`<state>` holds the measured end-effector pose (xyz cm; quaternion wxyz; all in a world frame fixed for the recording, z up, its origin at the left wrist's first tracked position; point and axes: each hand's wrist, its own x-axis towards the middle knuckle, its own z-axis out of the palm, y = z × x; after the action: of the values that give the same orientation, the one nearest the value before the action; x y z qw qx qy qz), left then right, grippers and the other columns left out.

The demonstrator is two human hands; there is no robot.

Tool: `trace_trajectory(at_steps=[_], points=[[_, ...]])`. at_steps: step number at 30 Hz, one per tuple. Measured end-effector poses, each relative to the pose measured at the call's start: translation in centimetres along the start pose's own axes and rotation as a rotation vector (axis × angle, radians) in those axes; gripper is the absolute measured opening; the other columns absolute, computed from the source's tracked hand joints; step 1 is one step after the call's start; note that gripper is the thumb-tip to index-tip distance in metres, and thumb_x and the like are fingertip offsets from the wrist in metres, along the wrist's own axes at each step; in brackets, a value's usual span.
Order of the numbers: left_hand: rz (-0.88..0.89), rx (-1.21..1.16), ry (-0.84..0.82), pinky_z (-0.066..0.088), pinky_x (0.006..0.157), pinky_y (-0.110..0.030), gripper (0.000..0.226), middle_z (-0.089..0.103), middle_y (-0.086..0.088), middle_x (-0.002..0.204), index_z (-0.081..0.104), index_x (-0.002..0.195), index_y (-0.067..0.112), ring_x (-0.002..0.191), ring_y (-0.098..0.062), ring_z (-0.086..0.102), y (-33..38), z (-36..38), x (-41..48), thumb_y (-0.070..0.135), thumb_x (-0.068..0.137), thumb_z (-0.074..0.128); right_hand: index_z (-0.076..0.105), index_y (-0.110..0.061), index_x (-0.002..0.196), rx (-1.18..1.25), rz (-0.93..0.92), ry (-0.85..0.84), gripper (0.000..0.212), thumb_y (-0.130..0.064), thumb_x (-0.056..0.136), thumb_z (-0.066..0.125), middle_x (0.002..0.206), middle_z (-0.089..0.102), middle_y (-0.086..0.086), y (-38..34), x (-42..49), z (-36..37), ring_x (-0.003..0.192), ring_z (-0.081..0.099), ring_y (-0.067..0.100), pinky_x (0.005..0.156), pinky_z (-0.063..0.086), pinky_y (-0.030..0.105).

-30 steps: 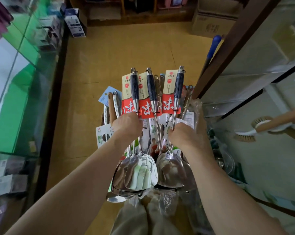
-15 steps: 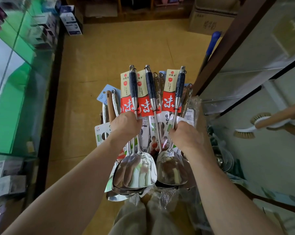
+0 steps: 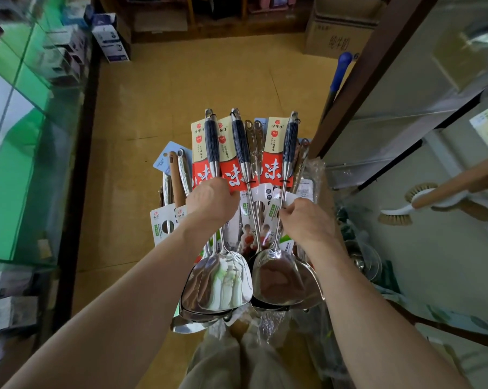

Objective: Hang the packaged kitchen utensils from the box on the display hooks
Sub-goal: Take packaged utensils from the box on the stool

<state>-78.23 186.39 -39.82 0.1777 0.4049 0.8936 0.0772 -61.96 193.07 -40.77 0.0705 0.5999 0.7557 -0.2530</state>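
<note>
Here, a person is standing over a bundle of spatulas (image 3: 226, 282) and holding it upright in both hands, blades down near the body and handles pointing away. The left hand (image 3: 210, 202) is gripping several shafts on the left of the bundle, fingers curled tight round them. The right hand (image 3: 307, 220) is closing round the shaft and white card of the right-most spatula, thumb and fingers pinching it. Above the hands, three dark handles are sticking up against red and cream cards (image 3: 234, 175). More utensils (image 3: 164, 220) on white cards are fanning out just left of the spatulas and behind them, and a clear bag (image 3: 315, 169) is crinkling up just right of them. Whether a box is sitting under the bundle cannot be told.

Under and beyond the spatulas a yellow-tan floor (image 3: 181, 94) is stretching away, scuffed and slightly shiny. Well left of the spatulas a glass counter (image 3: 27, 164) is running along the floor, showing green panels and packed goods inside. Far beyond the spatulas, to the left, a small blue and white pack (image 3: 111, 37) is standing at the counter's end; far beyond to the right a brown carton (image 3: 338, 32) is sitting on the floor. Right of the spatulas a dark post (image 3: 372, 66) is slanting up, with a blue-handled pole (image 3: 339, 71) leaning beside it. Further right a brush (image 3: 422, 200) with a wooden handle is hanging in front of glass shelving. Below the spatulas, beige trousers (image 3: 223, 360) are showing.
</note>
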Motion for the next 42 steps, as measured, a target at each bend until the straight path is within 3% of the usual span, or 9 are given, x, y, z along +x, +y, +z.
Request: trace_trajectory(at_steps=[6,10,17,21,26,31,35,39,42], points=[[0.028,0.01,-0.015,0.028,0.045,-0.023,0.035,0.046,0.001,0.062,0.046,0.067,0.013,0.054,-0.016,0.042,0.8,-0.4,-0.1,0.032,0.096,0.044,0.058,-0.02,0.105,0.009,-0.048,0.113,0.022,-0.038,0.098,0.047,0.084,0.059,-0.005,-0.2,0.2,-0.8,0.074,0.058,0.015,0.056,0.042,0.027],[0.054,0.007,-0.055,0.033,0.048,-0.024,0.033,0.05,0.0,0.064,0.049,0.069,0.015,0.057,-0.018,0.047,1.7,-0.8,0.4,0.034,0.095,0.047,0.051,-0.026,0.094,0.07,-0.064,0.117,0.014,-0.039,0.096,0.049,0.081,0.058,-0.008,-0.9,1.3,-1.1,0.07,0.056,0.014,0.064,0.048,0.032],[0.157,-0.066,-0.044,0.038,0.052,-0.024,0.022,0.051,0.003,0.064,0.057,0.078,0.015,0.064,-0.018,0.053,4.5,-1.9,1.6,0.028,0.094,0.051,0.057,-0.015,0.091,0.016,-0.031,0.056,0.028,-0.042,0.094,0.055,0.086,0.066,0.002,-2.9,3.2,-2.0,0.078,0.066,0.02,0.072,0.057,0.036],[0.164,-0.081,-0.077,0.037,0.052,-0.025,0.022,0.05,0.003,0.064,0.052,0.071,0.017,0.064,-0.019,0.052,6.1,-2.1,3.0,0.027,0.091,0.052,0.057,-0.017,0.084,-0.061,0.012,0.054,0.032,-0.047,0.094,0.052,0.083,0.064,0.002,-3.2,3.8,-1.9,0.079,0.065,0.02,0.072,0.055,0.033],[0.149,-0.055,-0.127,0.045,0.06,-0.026,0.02,0.055,0.001,0.073,0.059,0.086,0.015,0.071,-0.02,0.058,7.0,-1.7,4.1,0.032,0.093,0.051,0.056,-0.018,0.092,0.051,0.003,0.156,0.045,-0.062,0.09,0.048,0.079,0.064,0.001,-2.8,5.2,-2.0,0.071,0.064,0.019,0.066,0.053,0.03],[0.143,-0.022,-0.176,0.038,0.05,-0.024,0.018,0.054,0.002,0.07,0.062,0.09,0.014,0.068,-0.018,0.057,7.6,-1.0,4.6,0.027,0.094,0.05,0.056,-0.014,0.112,0.13,-0.031,0.191,0.036,-0.046,0.094,0.051,0.097,0.064,0.005,-3.8,7.6,-4.2,0.083,0.061,0.023,0.061,0.042,0.028],[0.159,-0.005,-0.195,0.034,0.047,-0.024,0.011,0.052,0.002,0.069,0.059,0.091,0.014,0.067,-0.017,0.054,7.9,-0.5,4.8,0.024,0.093,0.053,0.059,-0.014,0.11,0.178,0.022,0.115,0.032,-0.041,0.094,0.052,0.084,0.058,0.0,-4.8,9.5,-5.2,0.068,0.054,0.017,0.052,0.038,0.025],[0.159,-0.004,-0.223,0.036,0.05,-0.025,0.009,0.051,0.002,0.07,0.055,0.086,0.015,0.069,-0.018,0.054,8.2,-0.6,5.0,0.022,0.091,0.053,0.06,-0.013,0.116,0.139,0.024,0.057,0.033,-0.036,0.092,0.058,0.101,0.065,0.005,-5.2,10.1,-5.5,0.084,0.061,0.023,0.064,0.045,0.028],[0.178,-0.029,-0.233,0.034,0.046,-0.024,0.013,0.055,0.002,0.073,0.061,0.094,0.013,0.068,-0.017,0.055,8.4,-0.6,4.8,0.024,0.09,0.056,0.06,-0.014,0.107,0.108,0.004,0.06,0.026,-0.035,0.091,0.06,0.09,0.059,0.003,-5.5,9.3,-6.8,0.073,0.054,0.02,0.059,0.04,0.025]])
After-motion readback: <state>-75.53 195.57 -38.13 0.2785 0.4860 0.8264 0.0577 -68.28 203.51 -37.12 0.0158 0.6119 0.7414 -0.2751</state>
